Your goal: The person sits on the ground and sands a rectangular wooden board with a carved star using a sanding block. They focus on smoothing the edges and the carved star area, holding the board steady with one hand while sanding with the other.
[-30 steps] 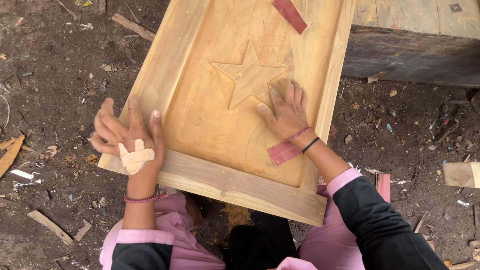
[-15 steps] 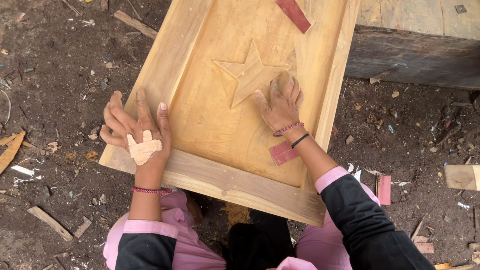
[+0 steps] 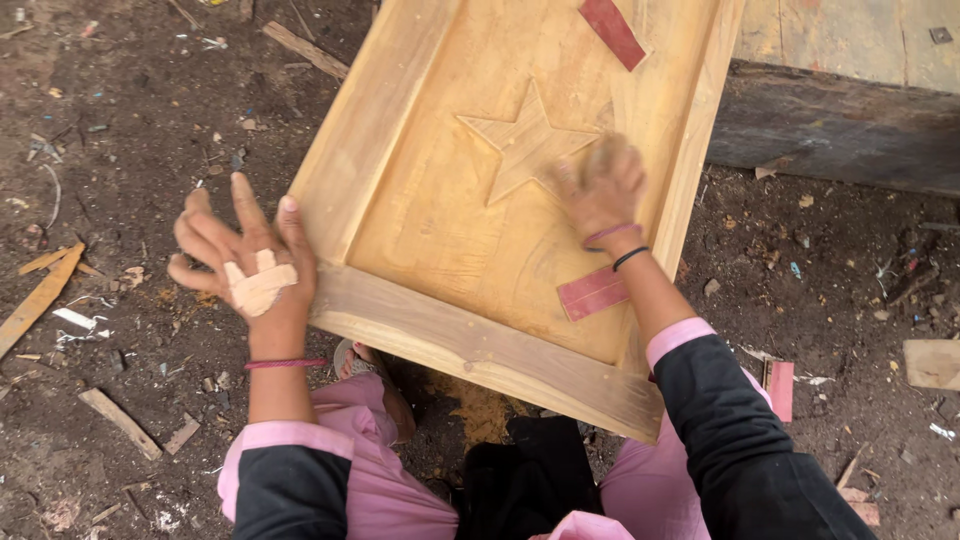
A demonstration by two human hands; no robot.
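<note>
Now we are looking down at the right hand [image 3: 603,188], which is pressing flat on the pale rectangular wooden panel with a raised frame [image 3: 470,230]. The hand is blurred, so we cannot tell whether anything is lying under its palm. It is resting just beside the right point of the carved five-pointed wooden star [image 3: 525,143] standing proud in the panel's middle. A dark band and a pink band are circling that wrist. Over on the other side, the left hand [image 3: 248,268] is gripping the panel's near-left corner, thumb lying on the frame, fingers spreading wide over the edge, with tan plasters crossing its back. The panel itself is tilting across the person's lap, its far end reaching up and out of view. A dark red strip of sandpaper [image 3: 593,293] is lying on the panel below the right wrist, and another red strip [image 3: 612,31] near the top. Around us, dark earth ground littered with wood chips [image 3: 120,130] is spreading out.
</note>
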